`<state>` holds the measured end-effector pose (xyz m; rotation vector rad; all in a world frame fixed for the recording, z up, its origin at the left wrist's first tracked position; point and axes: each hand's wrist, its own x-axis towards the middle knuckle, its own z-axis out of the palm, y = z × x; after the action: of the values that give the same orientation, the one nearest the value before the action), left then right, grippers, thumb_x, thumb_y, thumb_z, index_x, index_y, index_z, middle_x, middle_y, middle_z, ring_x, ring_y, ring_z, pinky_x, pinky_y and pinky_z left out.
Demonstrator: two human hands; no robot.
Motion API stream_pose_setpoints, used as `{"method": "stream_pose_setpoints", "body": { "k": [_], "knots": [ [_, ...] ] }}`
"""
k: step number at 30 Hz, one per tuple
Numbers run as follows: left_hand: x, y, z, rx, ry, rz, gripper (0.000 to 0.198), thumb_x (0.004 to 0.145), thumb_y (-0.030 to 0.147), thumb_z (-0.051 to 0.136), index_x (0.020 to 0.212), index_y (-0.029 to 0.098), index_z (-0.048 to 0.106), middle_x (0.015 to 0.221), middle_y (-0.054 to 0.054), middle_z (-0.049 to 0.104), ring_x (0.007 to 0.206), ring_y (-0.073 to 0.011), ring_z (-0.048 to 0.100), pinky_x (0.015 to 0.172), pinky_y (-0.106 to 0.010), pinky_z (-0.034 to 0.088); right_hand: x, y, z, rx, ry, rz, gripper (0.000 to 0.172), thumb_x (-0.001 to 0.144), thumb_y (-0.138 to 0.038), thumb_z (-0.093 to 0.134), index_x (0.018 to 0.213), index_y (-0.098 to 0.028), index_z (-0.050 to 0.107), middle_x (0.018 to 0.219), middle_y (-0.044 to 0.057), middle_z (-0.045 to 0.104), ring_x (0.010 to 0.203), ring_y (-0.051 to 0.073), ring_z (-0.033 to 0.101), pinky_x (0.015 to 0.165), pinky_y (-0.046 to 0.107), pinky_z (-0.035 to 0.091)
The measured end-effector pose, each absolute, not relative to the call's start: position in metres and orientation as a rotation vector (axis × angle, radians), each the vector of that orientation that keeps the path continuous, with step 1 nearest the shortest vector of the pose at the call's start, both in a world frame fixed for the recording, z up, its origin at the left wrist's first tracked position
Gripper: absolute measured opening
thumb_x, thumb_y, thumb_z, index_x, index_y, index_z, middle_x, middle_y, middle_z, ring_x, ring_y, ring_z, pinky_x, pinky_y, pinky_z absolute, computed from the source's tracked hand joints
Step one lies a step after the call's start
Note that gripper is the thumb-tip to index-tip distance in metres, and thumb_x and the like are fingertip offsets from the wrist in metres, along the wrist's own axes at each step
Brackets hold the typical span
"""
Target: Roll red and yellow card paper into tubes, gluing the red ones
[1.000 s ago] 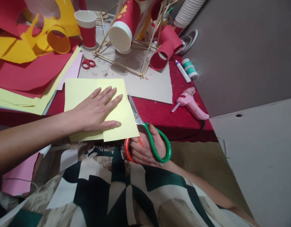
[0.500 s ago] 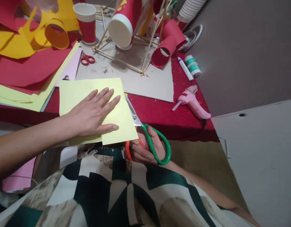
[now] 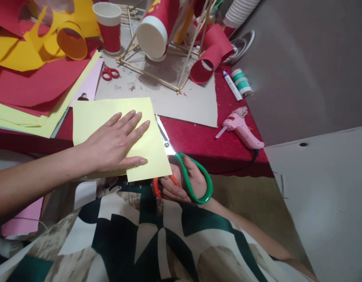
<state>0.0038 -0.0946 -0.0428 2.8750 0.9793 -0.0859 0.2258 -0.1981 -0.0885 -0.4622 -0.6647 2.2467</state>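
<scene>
My left hand (image 3: 119,143) lies flat on a sheet of pale yellow paper (image 3: 159,164), fingers and thumb stretched out over its top. The sheet rests partly over the table's front edge, and another layer shows beneath it. In my right hand (image 3: 181,182) is a pair of scissors (image 3: 189,176) with one green and one orange handle. My fingers are around these handles, palm turned up. The blades point away from me along the paper's right edge, parted, with the lower part of one hidden by the sheet.
A stick frame (image 3: 151,76) holds a red paper cup (image 3: 153,37) on a grey board (image 3: 198,105). Small red scissors (image 3: 110,73) lie near it. At right are a pink glue gun (image 3: 239,127) and a marker (image 3: 232,86). Coloured paper (image 3: 37,86) is stacked at left.
The orange handle has swung slightly left, away from the green one, and more of the blades shows beside the paper. My left hand stays flat on the sheet.
</scene>
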Motion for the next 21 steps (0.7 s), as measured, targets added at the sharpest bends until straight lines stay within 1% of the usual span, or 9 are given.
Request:
{"method": "stream_pose_setpoints", "body": {
  "k": [3,4,9,11,14,21],
  "knots": [
    [0.004,-0.098,-0.041,2.875,0.991,-0.104,0.093,0.095,0.073,0.037,0.162,0.011,0.016,0.17,-0.023,0.011,0.159,-0.0364,0.006,0.126,-0.052,0.007,0.224,-0.198,-0.088,-0.451,-0.635,2.247,0.055,0.098,-0.066,0.033,0.101,-0.017,0.057,0.041,-0.011,0.043,0.027,0.007,0.023,0.037,0.019,0.024],
    [0.004,-0.099,-0.04,2.871,0.995,-0.11,0.093,0.095,0.072,0.038,0.162,0.011,0.016,0.17,-0.023,0.011,0.159,-0.0362,0.006,0.126,-0.052,0.007,0.223,-0.199,-0.088,-0.464,-0.63,2.243,0.055,0.099,-0.066,0.032,0.102,-0.017,0.057,0.04,-0.012,0.043,0.027,0.007,0.023,0.037,0.019,0.024],
    [0.003,-0.099,-0.04,2.844,1.004,-0.125,0.09,0.095,0.071,0.038,0.162,0.016,0.013,0.172,-0.018,0.01,0.159,-0.0351,0.005,0.126,-0.052,0.007,0.222,-0.202,-0.095,-0.55,-0.664,2.203,0.06,0.098,-0.07,0.03,0.088,-0.018,0.057,0.037,-0.012,0.037,0.025,0.006,0.022,0.037,0.02,0.026],
    [0.003,-0.098,-0.041,2.832,0.996,-0.117,0.091,0.094,0.072,0.038,0.162,0.018,0.011,0.172,-0.017,0.009,0.159,-0.0356,0.005,0.126,-0.052,0.006,0.223,-0.203,-0.097,-0.571,-0.676,2.194,0.06,0.098,-0.07,0.031,0.091,-0.018,0.059,0.036,-0.013,0.036,0.025,0.006,0.022,0.037,0.019,0.025],
    [0.002,-0.097,-0.042,2.821,0.987,-0.096,0.092,0.094,0.072,0.039,0.162,0.016,0.012,0.172,-0.018,0.008,0.159,-0.0363,0.005,0.126,-0.052,0.005,0.223,-0.203,-0.098,-0.596,-0.682,2.186,0.06,0.098,-0.07,0.03,0.096,-0.018,0.059,0.036,-0.014,0.037,0.025,0.007,0.021,0.037,0.019,0.025],
    [0.002,-0.099,-0.043,2.85,0.971,-0.092,0.093,0.094,0.073,0.039,0.162,0.015,0.012,0.171,-0.019,0.011,0.159,-0.0367,0.006,0.126,-0.052,0.006,0.219,-0.199,-0.086,-0.433,-0.655,2.197,0.057,0.099,-0.066,0.033,0.082,-0.017,0.058,0.043,-0.009,0.043,0.029,0.006,0.028,0.039,0.019,0.029]
  ]
}}
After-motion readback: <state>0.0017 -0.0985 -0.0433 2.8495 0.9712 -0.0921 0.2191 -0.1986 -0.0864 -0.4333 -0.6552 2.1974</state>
